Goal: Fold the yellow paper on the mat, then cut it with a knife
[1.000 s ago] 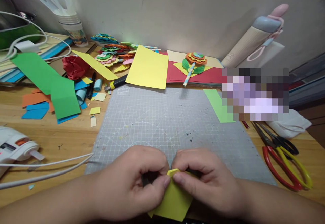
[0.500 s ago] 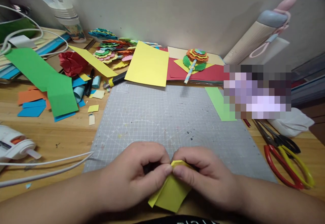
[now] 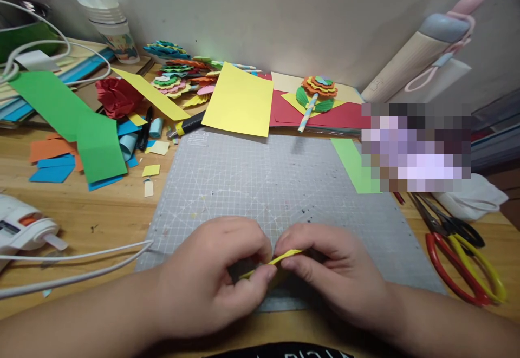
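Note:
My left hand (image 3: 219, 274) and my right hand (image 3: 331, 271) meet over the near edge of the grey cutting mat (image 3: 268, 184). Both are closed in a pinch on a small folded yellow paper (image 3: 280, 259), which shows edge-on as a thin strip between the fingertips. Most of the paper is hidden by my fingers and thumbs.
Red and yellow scissors (image 3: 459, 255) lie at the right. A white glue gun (image 3: 24, 228) and its cable (image 3: 77, 268) sit at the left. Green paper (image 3: 77, 125), a yellow sheet (image 3: 239, 103), red paper (image 3: 320, 114), paper flowers (image 3: 179, 79) and scraps crowd the back of the desk.
The yellow paper was tilted up from a flat face toward me to edge-on, and both hands rose slightly away from the desk's near edge.

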`<act>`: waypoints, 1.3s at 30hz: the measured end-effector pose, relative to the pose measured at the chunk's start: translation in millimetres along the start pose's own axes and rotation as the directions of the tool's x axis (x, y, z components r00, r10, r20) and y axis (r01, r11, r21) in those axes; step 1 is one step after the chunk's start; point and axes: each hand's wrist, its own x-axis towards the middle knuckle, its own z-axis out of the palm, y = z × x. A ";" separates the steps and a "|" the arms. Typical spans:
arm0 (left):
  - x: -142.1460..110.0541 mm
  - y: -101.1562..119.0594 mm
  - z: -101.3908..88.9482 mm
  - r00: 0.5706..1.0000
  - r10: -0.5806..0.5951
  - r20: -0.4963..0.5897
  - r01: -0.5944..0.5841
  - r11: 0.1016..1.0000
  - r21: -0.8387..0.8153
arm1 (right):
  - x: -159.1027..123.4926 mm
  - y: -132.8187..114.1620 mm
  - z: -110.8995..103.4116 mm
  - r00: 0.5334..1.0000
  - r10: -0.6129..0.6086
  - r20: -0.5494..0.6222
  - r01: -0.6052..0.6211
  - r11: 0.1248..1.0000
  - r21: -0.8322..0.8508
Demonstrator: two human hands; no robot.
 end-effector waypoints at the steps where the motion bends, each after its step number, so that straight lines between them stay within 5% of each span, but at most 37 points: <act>1: -0.3 0.7 -0.7 1.000 -0.013 -0.012 0.013 0.999 -0.032 | -0.8 0.2 0.1 0.999 -0.036 -0.036 0.037 0.999 0.013; 8: -2.9 3.9 -1.4 0.999 -0.020 -0.028 0.018 0.997 -0.075 | -1.9 -7.1 0.7 0.993 -0.094 -0.075 0.092 0.995 -0.028; 12: -2.6 6.6 -0.5 0.998 0.063 -0.007 -0.063 0.998 -0.008 | -1.9 -13.2 -1.1 0.999 -0.018 0.049 0.023 0.993 -0.115; 15: -2.4 8.0 1.6 0.996 0.086 0.006 -0.086 0.996 0.008 | -2.4 -16.0 -2.2 0.989 -0.064 0.131 0.086 0.982 -0.169; 22: -3.4 10.4 -1.1 0.997 0.033 -0.072 -0.035 0.999 -0.027 | -3.5 -18.3 -4.0 0.979 -0.201 -0.034 0.198 0.977 -0.084; 32: -6.6 10.9 -6.2 0.965 0.253 -0.064 -0.231 0.942 0.242 | -1.2 -21.8 -10.7 0.954 -0.288 0.082 0.299 0.931 -0.208; 39: -8.6 11.8 -0.4 0.964 0.229 -0.138 -0.208 0.966 0.152 | -3.6 -17.9 -6.8 0.938 -0.343 0.046 0.346 0.929 -0.128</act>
